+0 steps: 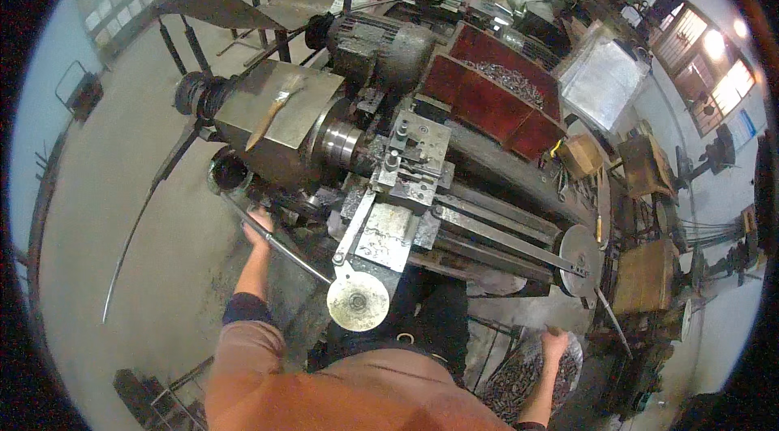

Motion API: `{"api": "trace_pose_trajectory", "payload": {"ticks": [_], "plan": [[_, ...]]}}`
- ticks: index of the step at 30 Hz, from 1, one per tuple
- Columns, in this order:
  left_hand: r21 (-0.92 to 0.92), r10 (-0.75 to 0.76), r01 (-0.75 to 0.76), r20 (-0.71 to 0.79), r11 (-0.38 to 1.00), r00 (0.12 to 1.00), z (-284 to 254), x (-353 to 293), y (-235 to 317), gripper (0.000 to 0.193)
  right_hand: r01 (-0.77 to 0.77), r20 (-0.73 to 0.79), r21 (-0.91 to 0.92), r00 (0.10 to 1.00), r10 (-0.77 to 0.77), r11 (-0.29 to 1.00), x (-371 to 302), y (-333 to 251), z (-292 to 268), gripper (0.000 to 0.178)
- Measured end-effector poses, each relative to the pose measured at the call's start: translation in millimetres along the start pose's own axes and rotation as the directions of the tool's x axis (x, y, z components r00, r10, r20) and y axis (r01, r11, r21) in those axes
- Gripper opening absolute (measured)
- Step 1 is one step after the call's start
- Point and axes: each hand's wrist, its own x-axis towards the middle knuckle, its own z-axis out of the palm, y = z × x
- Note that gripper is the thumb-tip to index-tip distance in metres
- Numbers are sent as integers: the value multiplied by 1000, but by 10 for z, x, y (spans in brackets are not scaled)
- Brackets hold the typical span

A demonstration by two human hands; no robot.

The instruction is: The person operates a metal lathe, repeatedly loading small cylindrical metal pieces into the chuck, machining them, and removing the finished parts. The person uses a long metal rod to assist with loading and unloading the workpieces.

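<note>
In front of me stands a lathe, with a ringed metal chuck (342,144) and a tool post (402,151). My left hand (258,224) is at a long metal lever (280,248) on the lathe's near left side. It looks closed around the bar, which partly covers the fingers. Low on the right, my right hand (554,342) is closed above a pale sack or tray (574,350) with many small dark metal pieces (519,386). Whatever its fingers hold is too small to make out. A round pale disc (358,301) on a metal arm sits close to my waist.
A brush (276,116) lies on the headstock cover (243,110). Behind the lathe is a red metal tray (458,86) with small shiny parts. A handwheel (581,260) stands at right, a thin rod (150,212) juts out at left. Wrenches (562,181) lie on the right.
</note>
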Motion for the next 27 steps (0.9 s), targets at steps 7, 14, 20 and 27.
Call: {"api": "trace_pose_trajectory", "payload": {"ticks": [7, 14, 20, 27], "plan": [[198, 461, -546, 352, 814, 814, -810, 91, -116, 29, 156, -8, -30, 988, -157, 987, 325, -1081, -497, 18], [239, 319, -415, 353, 878, 879, -749, 227, -387, 30, 574, -24, 167, 815, -579, 802, 873, -3196, -673, 32], [15, 466, -466, 20, 885, 885, -2629, 376, 124, 31, 888, -59, 409, 256, -965, 211, 615, -5210, -64, 36], [324, 83, -19, -186, 946, 979, -3607, 476, -1530, 44, 936, 423, 145, 233, -875, 320, 76, -6345, 675, 25]]}}
